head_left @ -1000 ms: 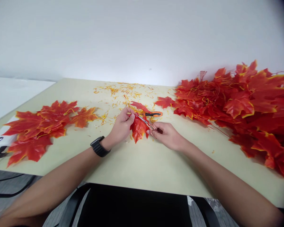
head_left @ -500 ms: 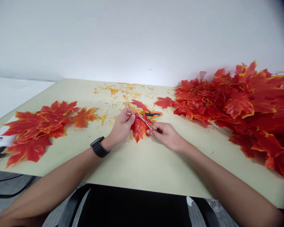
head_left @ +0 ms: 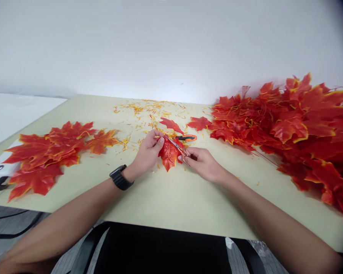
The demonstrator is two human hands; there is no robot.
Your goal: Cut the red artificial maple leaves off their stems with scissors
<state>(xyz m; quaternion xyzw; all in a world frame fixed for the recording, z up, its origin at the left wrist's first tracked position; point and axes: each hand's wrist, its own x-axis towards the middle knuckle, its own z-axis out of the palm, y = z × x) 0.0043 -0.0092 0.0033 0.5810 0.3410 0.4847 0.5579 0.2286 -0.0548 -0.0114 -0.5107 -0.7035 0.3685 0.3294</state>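
Note:
Between thumb and fingers, my left hand (head_left: pixel 148 151) pinches a red artificial maple leaf (head_left: pixel 169 155) by its left side, above the table. My right hand (head_left: pixel 202 163) grips small metal scissors (head_left: pixel 178 146) by the handles. Their blades lie along the upper part of the leaf and point up-left, towards my left fingertips. Just behind the leaf is an orange-and-black handled tool (head_left: pixel 188 138); its working end is hidden. Another red leaf (head_left: pixel 172 124) lies beyond it.
Yellow and orange trimmings (head_left: pixel 148 108) are strewn over the pale table (head_left: pixel 165 203). A stack of red leaves (head_left: pixel 42 152) lies at left, beside a white box (head_left: pixel 2 161) with a cable. A big heap of leaves (head_left: pixel 288 129) fills the right side against the wall.
The scissor blades and the held leaf have shifted very slightly. Both hands keep their grips and stay almost in the same place.

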